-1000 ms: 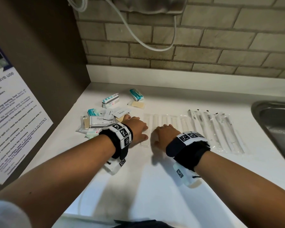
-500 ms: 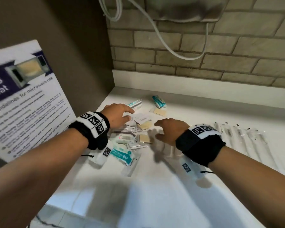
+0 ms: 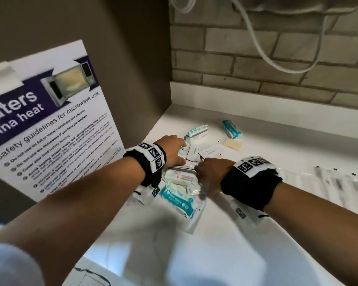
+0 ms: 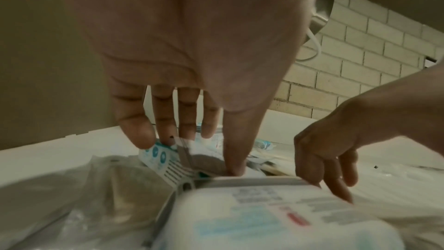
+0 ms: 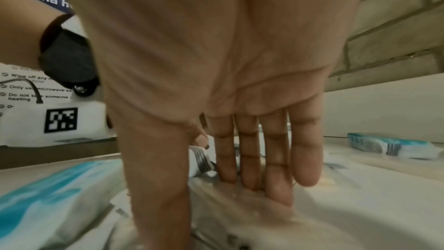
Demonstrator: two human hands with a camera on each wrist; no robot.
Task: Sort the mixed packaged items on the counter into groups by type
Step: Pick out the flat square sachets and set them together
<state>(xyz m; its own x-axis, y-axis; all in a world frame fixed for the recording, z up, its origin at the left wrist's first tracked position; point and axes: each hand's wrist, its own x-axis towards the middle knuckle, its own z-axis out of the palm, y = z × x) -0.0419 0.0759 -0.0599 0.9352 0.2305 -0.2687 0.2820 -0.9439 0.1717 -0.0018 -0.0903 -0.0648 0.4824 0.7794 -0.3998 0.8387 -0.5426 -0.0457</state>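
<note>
Both hands, left hand (image 3: 174, 150) and right hand (image 3: 212, 172), press flat with straight fingers on the mixed pile of white and teal packets (image 3: 180, 178), right under them.

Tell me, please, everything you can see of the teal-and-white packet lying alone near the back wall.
The teal-and-white packet is a small soft wrapped block, glossy like plastic film, with a crimped end and a dark barcode-like panel visible in the right wrist view. It lies flat on the white counter, apart from the pile, just behind a beige sachet. Neither hand touches it.

Side wall (image 3: 112, 48) hems packet pile (image 3: 182, 182) left; counter (image 3: 225, 244) nearer open
</note>
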